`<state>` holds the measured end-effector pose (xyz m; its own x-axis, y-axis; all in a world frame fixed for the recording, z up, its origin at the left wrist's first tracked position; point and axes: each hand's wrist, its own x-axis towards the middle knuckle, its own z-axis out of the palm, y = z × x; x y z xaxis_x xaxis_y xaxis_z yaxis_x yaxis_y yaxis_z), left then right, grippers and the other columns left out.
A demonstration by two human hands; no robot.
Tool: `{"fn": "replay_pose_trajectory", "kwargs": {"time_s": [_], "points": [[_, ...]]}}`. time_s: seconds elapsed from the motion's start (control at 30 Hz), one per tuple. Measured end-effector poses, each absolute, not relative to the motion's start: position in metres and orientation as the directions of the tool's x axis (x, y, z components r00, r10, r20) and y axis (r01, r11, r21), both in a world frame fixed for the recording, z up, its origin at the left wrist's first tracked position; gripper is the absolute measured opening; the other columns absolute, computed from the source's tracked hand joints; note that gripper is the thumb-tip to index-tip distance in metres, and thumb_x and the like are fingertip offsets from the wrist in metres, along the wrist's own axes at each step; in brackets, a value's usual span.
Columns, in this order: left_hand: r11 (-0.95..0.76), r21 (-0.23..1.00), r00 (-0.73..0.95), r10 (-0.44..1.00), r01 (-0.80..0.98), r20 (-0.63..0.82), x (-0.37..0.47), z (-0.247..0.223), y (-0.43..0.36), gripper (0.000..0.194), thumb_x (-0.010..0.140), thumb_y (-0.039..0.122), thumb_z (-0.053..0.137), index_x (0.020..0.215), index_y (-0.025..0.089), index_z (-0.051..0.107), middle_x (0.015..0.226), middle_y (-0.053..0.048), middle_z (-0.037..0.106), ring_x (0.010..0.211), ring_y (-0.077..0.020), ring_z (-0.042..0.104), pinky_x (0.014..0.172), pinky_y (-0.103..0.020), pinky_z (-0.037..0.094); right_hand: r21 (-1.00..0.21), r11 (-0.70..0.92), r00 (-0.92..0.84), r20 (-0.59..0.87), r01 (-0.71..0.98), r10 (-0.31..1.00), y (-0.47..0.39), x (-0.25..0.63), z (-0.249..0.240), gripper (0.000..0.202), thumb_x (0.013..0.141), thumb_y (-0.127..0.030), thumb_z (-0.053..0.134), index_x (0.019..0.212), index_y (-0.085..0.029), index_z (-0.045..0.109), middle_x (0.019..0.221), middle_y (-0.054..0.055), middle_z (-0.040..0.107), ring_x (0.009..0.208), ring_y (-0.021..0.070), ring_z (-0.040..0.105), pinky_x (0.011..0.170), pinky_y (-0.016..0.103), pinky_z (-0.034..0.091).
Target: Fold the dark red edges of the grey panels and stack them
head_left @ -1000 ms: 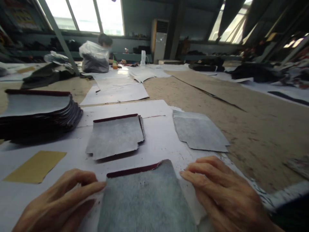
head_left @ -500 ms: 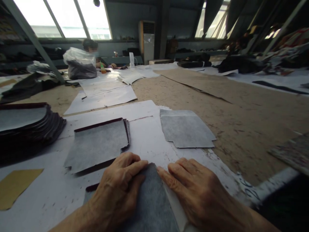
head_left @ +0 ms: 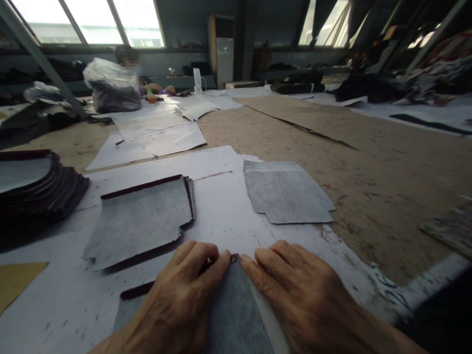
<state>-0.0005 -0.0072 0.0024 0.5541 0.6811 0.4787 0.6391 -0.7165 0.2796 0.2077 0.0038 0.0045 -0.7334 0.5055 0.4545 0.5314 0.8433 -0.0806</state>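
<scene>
Between my hands lies a grey fabric piece point(head_left: 236, 309) with a pale strip along its right edge; a bit of dark red shows at its far tip. My left hand point(head_left: 188, 290) has its fingers closed on the left side of that tip. At the right side of the tip, my right hand point(head_left: 295, 285) presses its bent fingers on the edge. Part of another grey piece with a dark red edge point(head_left: 136, 291) shows beside my left hand. Beyond it is a small stack of grey pieces point(head_left: 143, 216). A single grey piece point(head_left: 287, 191) lies farther right.
A tall stack of dark red-edged pieces point(head_left: 47, 196) stands at the left, with a tan card point(head_left: 20, 282) nearer. White sheets point(head_left: 147, 142) cover part of the brown table point(head_left: 368, 182). A plastic bag point(head_left: 114, 88) and a seated person point(head_left: 127, 61) are at the far side.
The fingers of my left hand have curled in at the tip of the grey piece, where dark red now shows. The view has shifted slightly. My right hand has barely moved.
</scene>
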Motion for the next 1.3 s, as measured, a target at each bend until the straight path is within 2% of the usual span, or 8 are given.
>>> {"fn": "replay_pose_trajectory", "kwargs": {"time_s": [0.13, 0.5, 0.67, 0.77, 0.9, 1.03, 1.13, 1.3], "points": [[-0.748, 0.224, 0.588, 0.640, 0.625, 0.495, -0.001, -0.002, -0.008, 0.048, 0.072, -0.002, 0.032, 0.117, 0.006, 0.046, 0.093, -0.011, 0.048, 0.079, -0.0171, 0.043, 0.067, -0.032, 0.050, -0.095, 0.829, -0.730, 0.424, 0.552, 0.535, 0.003, 0.208, 0.003, 0.033, 0.084, -0.005, 0.032, 0.107, -0.006, 0.056, 0.091, 0.011, 0.054, 0.079, 0.0213, 0.046, 0.068, 0.038, 0.043], [-0.739, 0.120, 0.621, 0.632, 0.663, 0.463, 0.001, 0.002, -0.008, 0.043, 0.078, 0.004, 0.030, 0.118, 0.009, 0.044, 0.093, -0.011, 0.048, 0.079, -0.0182, 0.043, 0.066, -0.033, 0.050, -0.124, 0.823, -0.717, 0.431, 0.555, 0.548, 0.004, 0.207, 0.004, 0.033, 0.083, -0.006, 0.034, 0.109, -0.008, 0.055, 0.088, 0.010, 0.054, 0.080, 0.0213, 0.046, 0.068, 0.037, 0.043], [-0.751, 0.101, 0.630, 0.612, 0.653, 0.478, 0.000, -0.001, -0.007, 0.040, 0.078, 0.009, 0.032, 0.116, 0.009, 0.047, 0.095, -0.011, 0.046, 0.079, -0.0191, 0.042, 0.064, -0.035, 0.047, -0.284, 0.801, -0.645, 0.480, 0.527, 0.594, 0.009, 0.210, 0.004, 0.026, 0.082, -0.005, 0.037, 0.098, -0.011, 0.057, 0.083, 0.008, 0.053, 0.077, 0.0186, 0.048, 0.067, 0.033, 0.043], [-0.735, 0.106, 0.625, 0.635, 0.669, 0.454, 0.000, -0.001, -0.008, 0.041, 0.077, 0.008, 0.034, 0.114, 0.011, 0.049, 0.097, -0.011, 0.045, 0.082, -0.0204, 0.043, 0.065, -0.037, 0.046, -0.339, 0.787, -0.601, 0.512, 0.516, 0.614, 0.011, 0.211, 0.003, 0.028, 0.082, -0.003, 0.038, 0.104, -0.009, 0.053, 0.087, 0.008, 0.054, 0.079, 0.0185, 0.048, 0.069, 0.033, 0.045], [-0.711, 0.115, 0.612, 0.665, 0.693, 0.428, 0.002, 0.001, -0.010, 0.050, 0.074, 0.006, 0.033, 0.123, 0.008, 0.041, 0.094, -0.011, 0.049, 0.080, -0.0201, 0.043, 0.066, -0.038, 0.043, -0.225, 0.828, -0.672, 0.494, 0.514, 0.552, 0.010, 0.208, 0.002, 0.042, 0.080, -0.002, 0.033, 0.118, -0.009, 0.048, 0.093, 0.010, 0.054, 0.082, 0.0214, 0.048, 0.067, 0.036, 0.046], [-0.688, 0.121, 0.563, 0.670, 0.715, 0.484, -0.004, 0.003, -0.013, 0.051, 0.074, 0.002, 0.032, 0.125, 0.004, 0.035, 0.097, -0.011, 0.049, 0.083, -0.0183, 0.044, 0.070, -0.034, 0.043, -0.085, 0.840, -0.739, 0.434, 0.536, 0.515, 0.007, 0.206, 0.004, 0.044, 0.078, 0.001, 0.030, 0.115, -0.008, 0.053, 0.096, 0.013, 0.054, 0.084, 0.0247, 0.047, 0.069, 0.042, 0.046], [-0.706, 0.103, 0.594, 0.657, 0.701, 0.464, -0.013, 0.003, -0.015, 0.044, 0.077, 0.005, 0.032, 0.121, 0.009, 0.040, 0.099, -0.010, 0.046, 0.084, -0.0178, 0.043, 0.069, -0.032, 0.042, -0.054, 0.841, -0.746, 0.433, 0.538, 0.505, 0.005, 0.206, 0.005, 0.047, 0.075, 0.002, 0.031, 0.115, -0.008, 0.053, 0.097, 0.013, 0.054, 0.085, 0.0252, 0.047, 0.068, 0.042, 0.047], [-0.743, 0.061, 0.675, 0.637, 0.667, 0.373, -0.023, 0.003, -0.015, 0.043, 0.078, 0.012, 0.034, 0.121, 0.012, 0.042, 0.100, -0.010, 0.048, 0.084, -0.0206, 0.043, 0.072, -0.038, 0.040, -0.032, 0.844, -0.751, 0.439, 0.535, 0.493, 0.003, 0.206, 0.007, 0.045, 0.078, 0.001, 0.031, 0.117, -0.010, 0.053, 0.101, 0.012, 0.055, 0.085, 0.0247, 0.049, 0.068, 0.042, 0.048]]}}
